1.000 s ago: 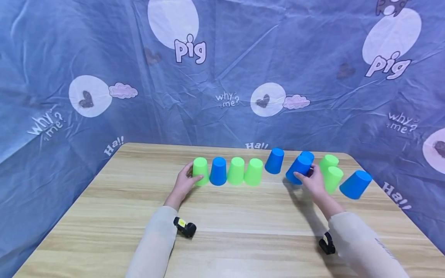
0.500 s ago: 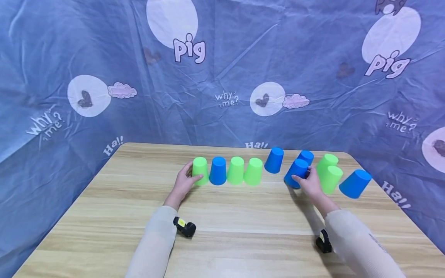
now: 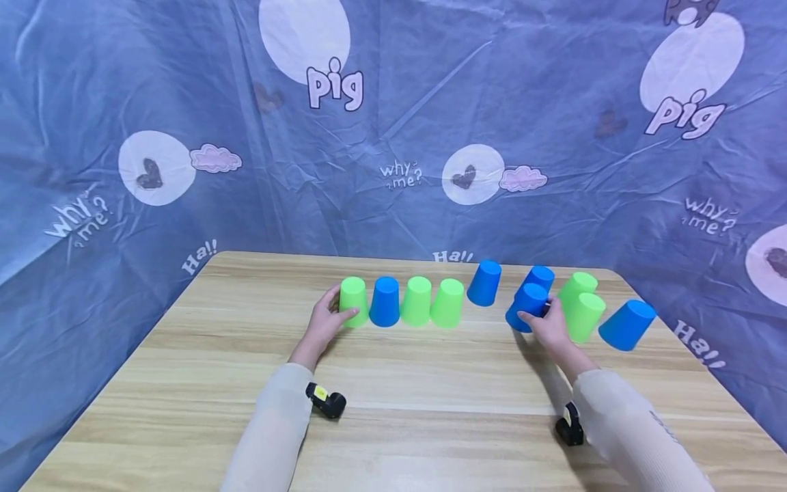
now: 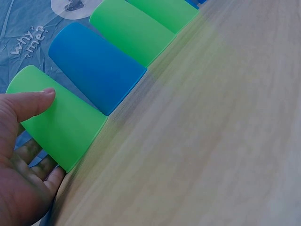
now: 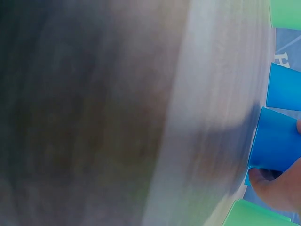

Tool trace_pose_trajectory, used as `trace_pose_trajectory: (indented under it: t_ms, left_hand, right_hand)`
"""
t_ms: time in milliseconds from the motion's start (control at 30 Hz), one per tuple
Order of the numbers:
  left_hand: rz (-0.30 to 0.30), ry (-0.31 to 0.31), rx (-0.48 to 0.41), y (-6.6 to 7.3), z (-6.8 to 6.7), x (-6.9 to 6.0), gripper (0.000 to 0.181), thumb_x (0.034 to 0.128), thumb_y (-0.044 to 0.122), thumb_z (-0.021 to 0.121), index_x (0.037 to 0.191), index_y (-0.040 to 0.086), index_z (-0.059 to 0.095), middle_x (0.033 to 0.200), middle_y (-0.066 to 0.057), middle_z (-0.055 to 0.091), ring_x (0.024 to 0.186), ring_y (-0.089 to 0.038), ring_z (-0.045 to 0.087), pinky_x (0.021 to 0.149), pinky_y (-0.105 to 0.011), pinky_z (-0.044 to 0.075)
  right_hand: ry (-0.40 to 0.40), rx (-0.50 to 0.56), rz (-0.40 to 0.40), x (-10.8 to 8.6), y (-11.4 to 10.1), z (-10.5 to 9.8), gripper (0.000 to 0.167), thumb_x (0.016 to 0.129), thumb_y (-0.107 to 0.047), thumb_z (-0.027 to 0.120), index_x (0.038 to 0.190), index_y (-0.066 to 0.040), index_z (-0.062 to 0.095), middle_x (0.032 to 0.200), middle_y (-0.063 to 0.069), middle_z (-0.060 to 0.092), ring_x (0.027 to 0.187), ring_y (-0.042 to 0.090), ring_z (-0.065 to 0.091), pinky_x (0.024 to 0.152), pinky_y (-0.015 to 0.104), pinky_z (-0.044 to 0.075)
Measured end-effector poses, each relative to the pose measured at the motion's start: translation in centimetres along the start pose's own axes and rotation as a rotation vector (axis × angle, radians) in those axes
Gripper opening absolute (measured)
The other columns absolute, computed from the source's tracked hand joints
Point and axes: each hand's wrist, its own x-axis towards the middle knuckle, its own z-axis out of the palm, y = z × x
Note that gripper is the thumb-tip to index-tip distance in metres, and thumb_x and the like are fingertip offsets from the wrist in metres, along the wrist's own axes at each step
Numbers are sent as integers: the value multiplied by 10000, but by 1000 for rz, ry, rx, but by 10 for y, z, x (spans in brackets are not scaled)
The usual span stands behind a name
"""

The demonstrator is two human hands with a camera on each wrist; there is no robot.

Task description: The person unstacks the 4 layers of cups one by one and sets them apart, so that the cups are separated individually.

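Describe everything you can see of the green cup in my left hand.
The green cup is plain, smooth and plastic-looking, tapering upward. It stands upside down on the table, wide rim down, at the row's left end. The left hand grips it, thumb on the near side. A blue cup stands right beside it; whether they touch is unclear.

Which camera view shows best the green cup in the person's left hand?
The left wrist view: the green cup appears largest there, with the left hand holding it. The head view shows it smaller, beside a blue cup; the right wrist view does not show it.
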Motion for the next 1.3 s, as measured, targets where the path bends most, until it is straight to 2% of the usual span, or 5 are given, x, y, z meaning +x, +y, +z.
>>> trace_pose_trajectory:
  t_ms: [333,600,833,1100,1300]
  left_hand:
    - [7,-16,-13,0,2,-3,626,748,34,649,1300,73,357,1302,-142,363,1186,-270,319,980,-387,258]
    - [11,-4,1,-1,2,-3,626,750,38,646,1303,81,355,1299,-128,372,1182,-258,327,979,-375,262]
    - [15,-3,3,-2,1,-2,628,748,37,647,1303,75,355,1300,-135,369,1183,-268,324,980,-384,258]
    - [16,-7,-1,0,0,-3,641,750,29,644,1312,65,337,1307,-150,357,1188,-276,317,982,-392,254]
    - [14,-2,-3,1,0,-2,635,751,28,642,1310,71,342,1304,-146,363,1187,-272,319,984,-386,252]
  right_hand:
    - [-6,-6,20,2,-1,-6,807,827,-236,566,1338,46,9,1319,329,152,1191,452,189,946,560,195]
    - [37,17,-44,27,18,-10,994,714,-455,643,1350,-1,29,1310,311,202,1181,439,229,908,573,253]
    - [18,28,-25,14,-20,-16,932,753,-409,624,1351,-11,29,1332,284,164,1215,413,161,912,587,222]
    - [7,-33,-135,6,-50,-22,894,780,-420,581,1352,-3,37,1334,288,146,1201,442,164,927,566,224]
    - [2,-59,-173,4,-65,-18,877,782,-415,581,1357,-18,51,1346,258,161,1200,432,182,916,577,232]
